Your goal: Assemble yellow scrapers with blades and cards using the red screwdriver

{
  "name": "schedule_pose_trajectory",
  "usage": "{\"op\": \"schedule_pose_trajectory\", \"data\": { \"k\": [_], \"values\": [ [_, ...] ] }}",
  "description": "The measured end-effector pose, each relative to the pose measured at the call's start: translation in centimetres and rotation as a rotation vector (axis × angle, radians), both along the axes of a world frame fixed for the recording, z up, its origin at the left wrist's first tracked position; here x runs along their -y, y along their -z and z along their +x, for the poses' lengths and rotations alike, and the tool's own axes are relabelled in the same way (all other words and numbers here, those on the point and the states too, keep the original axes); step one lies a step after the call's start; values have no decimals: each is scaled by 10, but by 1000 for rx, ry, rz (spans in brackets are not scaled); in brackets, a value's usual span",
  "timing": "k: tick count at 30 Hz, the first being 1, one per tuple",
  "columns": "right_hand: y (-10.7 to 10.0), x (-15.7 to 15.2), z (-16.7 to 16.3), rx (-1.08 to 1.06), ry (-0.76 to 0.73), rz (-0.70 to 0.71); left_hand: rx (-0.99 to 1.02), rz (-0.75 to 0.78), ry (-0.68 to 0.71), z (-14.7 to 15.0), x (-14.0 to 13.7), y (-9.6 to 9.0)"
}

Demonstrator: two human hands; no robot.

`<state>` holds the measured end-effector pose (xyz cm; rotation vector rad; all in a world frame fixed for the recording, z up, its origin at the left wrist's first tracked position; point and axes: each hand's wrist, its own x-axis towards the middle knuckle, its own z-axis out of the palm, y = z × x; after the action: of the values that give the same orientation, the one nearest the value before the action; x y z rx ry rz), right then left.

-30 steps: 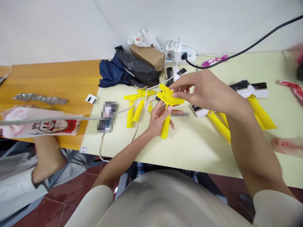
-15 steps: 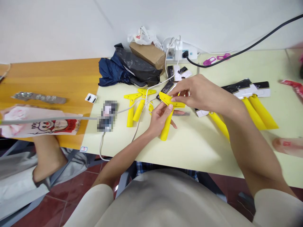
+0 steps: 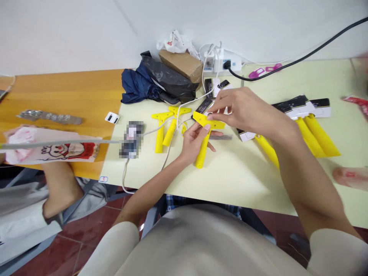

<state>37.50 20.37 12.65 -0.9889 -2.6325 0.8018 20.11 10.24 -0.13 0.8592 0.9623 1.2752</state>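
My left hand is closed around the handle of a yellow T-shaped scraper, its thumb lying just below the crosspiece. The scraper is held above the table, crosspiece away from me, with small holes showing in it. My right hand reaches over from the right, thumb and forefinger pinched together at the crosspiece; whatever small thing they may hold is too small to make out. Two more yellow T-shaped scrapers lie to the left, and a small yellow piece rests beside them. A thin grey strip lies behind my left fingers.
Yellow handles with black-and-white cards lie on the right. White cables cross the table to a power strip. A dark bag and cardboard box stand at the back. At left is a person's arm.
The scraper's crosspiece, which showed a raised, parted upper plate, now looks flat and closed. My right fingertips have shifted slightly on it. My left hand keeps its hold.
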Motion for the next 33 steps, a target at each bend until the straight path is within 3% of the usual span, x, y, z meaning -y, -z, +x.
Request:
{"op": "schedule_pose_trajectory", "data": {
  "k": [4, 7, 10, 14, 17, 20, 24, 28, 33],
  "values": [
    [-24, 2, 20, -115, 148, 169, -6, 34, -72, -4, 1, -4],
    [-38, 5, 36, -171, 295, 181, 4, 70, -101, -8, 0, -7],
    [-42, 5, 44, -173, 324, 171, 1, 88, -108, -12, 0, -8],
    [-27, -3, 39, -47, 195, 165, -15, 86, -137, -17, -3, -9],
    [1, -10, 23, 268, 12, 34, -23, 90, -176, -19, -5, -11],
    [33, -11, 1, 462, -64, -58, -20, 82, -215, -21, -8, -13],
    [60, -6, -23, 541, -114, -98, -15, 58, -243, -20, -11, -13],
    [64, -4, -28, 538, -143, -138, 20, 58, -234, -20, -12, -12],
    [37, -10, -10, 452, -125, -167, 47, 69, -208, -20, -12, -11]
  ]
}}
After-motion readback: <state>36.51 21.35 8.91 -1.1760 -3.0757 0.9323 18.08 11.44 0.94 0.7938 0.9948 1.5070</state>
